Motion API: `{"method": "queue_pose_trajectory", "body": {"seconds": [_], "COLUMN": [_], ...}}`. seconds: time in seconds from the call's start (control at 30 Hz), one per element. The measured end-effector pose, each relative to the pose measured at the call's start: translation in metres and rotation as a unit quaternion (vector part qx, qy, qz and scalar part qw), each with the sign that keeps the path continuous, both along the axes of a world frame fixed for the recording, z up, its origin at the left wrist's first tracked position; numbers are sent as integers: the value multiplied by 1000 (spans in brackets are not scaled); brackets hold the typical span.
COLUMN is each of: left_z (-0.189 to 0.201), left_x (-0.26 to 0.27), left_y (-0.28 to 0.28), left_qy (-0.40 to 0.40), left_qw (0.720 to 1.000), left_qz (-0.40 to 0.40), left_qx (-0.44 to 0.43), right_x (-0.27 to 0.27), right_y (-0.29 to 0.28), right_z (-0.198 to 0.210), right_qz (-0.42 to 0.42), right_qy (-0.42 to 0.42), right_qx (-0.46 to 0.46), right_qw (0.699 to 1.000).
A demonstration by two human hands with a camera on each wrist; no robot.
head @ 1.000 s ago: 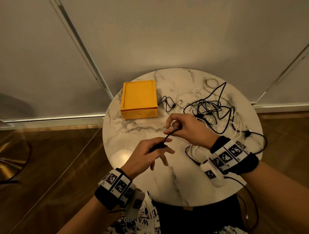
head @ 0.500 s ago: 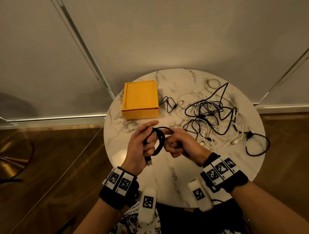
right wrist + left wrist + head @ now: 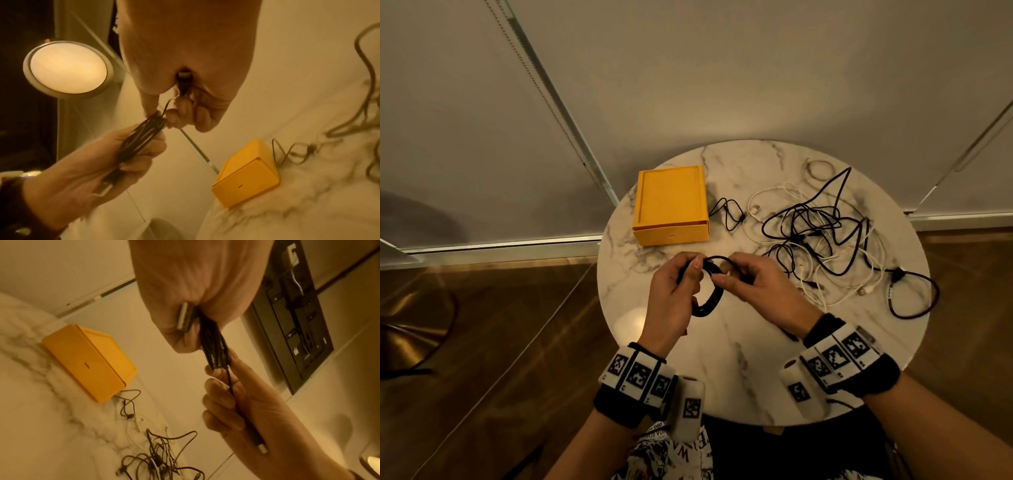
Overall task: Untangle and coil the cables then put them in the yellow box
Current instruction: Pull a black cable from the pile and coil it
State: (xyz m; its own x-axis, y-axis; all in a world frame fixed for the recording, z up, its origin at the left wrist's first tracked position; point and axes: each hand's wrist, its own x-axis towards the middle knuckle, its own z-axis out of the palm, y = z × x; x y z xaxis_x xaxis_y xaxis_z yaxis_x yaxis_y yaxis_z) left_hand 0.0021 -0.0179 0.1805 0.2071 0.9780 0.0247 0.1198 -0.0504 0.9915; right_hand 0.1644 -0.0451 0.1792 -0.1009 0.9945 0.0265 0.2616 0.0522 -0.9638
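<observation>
Both hands are raised over the near half of the round marble table [image 3: 739,359], working one black cable [image 3: 710,296] already wound into a small coil. The left hand [image 3: 671,298] has its fingers curled round the bundled loops, thumb on top; from the left wrist view a metal USB plug [image 3: 185,318] lies against that palm. The right hand [image 3: 753,291] pinches the coil's other side between thumb and forefinger, the remaining fingers curled round the cable's free end, whose small plug [image 3: 183,76] shows in the right wrist view. The yellow box [image 3: 671,205] sits closed at the table's far left, well apart from the hands. To its right lies a short black lead [image 3: 729,214], then a tangle of black and white cables [image 3: 822,236] spreading to the table's right edge.
</observation>
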Motion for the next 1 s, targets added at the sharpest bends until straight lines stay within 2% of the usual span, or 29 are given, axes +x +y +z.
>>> {"method": "queue_pose_trajectory", "body": {"seconds": [0.1,0.13,0.2,0.27,0.3,0.37,0.43,0.47,0.53,0.57,0.6,0.67,0.73,0.83,1.0], "left_z": [-4,-5,-5,-5,-5,-1,1,0,0,0,1,3,4,6,9], "left_x": [-5,-7,-10,-11,-10,-6,-2,-1,2,2,3,3,2,0,6], "left_y": [4,5,5,6,5,-1,-6,-9,-11,-11,-10,-9,-6,-5,-9], "left_qy": [18,21,23,20,22,17,-8,-19,-29,-28,-25,-8,18,30,-7], "left_qw": [1000,1000,1000,999,999,998,996,995,995,996,996,996,995,993,995], "left_qz": [-9,-12,-14,-26,-37,-67,-89,-93,-91,-88,-86,-81,-74,-74,-65], "left_qx": [6,7,3,2,5,12,6,3,2,5,12,34,63,87,74], "right_x": [21,27,32,31,30,28,28,28,25,22,20,17,16,12,9], "right_y": [4,4,6,8,9,13,17,18,17,14,10,4,0,-8,-15], "right_z": [4,4,1,-6,-10,-16,-20,-21,-21,-20,-17,-16,-18,-21,-19], "right_qz": [-21,-13,39,76,75,53,6,-15,-34,-32,-30,-31,-31,12,95], "right_qy": [-67,-112,-253,-370,-391,-381,-326,-269,-110,-25,60,209,314,390,435], "right_qx": [55,89,144,136,110,65,40,20,-40,-71,-99,-141,-170,-190,-203], "right_qw": [996,990,956,916,911,921,944,963,993,997,993,967,934,901,872]}}
